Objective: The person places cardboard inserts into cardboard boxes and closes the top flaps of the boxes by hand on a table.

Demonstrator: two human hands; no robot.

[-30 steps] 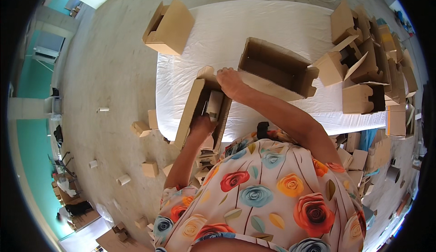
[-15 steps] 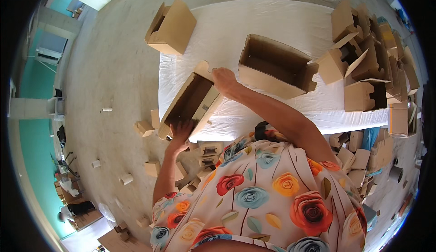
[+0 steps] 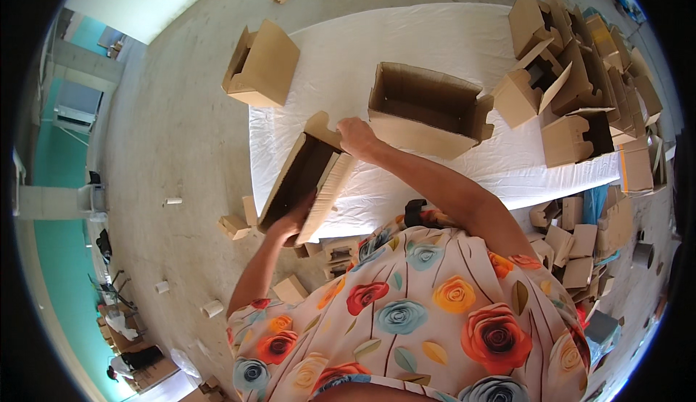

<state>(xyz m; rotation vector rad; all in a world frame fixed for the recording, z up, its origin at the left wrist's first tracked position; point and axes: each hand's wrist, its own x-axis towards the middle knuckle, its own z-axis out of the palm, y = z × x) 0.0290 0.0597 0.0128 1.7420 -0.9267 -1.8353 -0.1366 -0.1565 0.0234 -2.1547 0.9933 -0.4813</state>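
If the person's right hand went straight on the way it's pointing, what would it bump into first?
The right hand would probably bump the end flap of the open box it's holding, though depth is hard to judge here.

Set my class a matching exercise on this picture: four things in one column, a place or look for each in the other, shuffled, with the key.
Column one
1. right hand
2. left hand
3. sheet
4. garment

Column two
A. white, beneath the wide open box
B. at the near end of the held box
C. flower-patterned
D. at the held box's far end

Pairs: 1-D, 2-B, 3-A, 4-C
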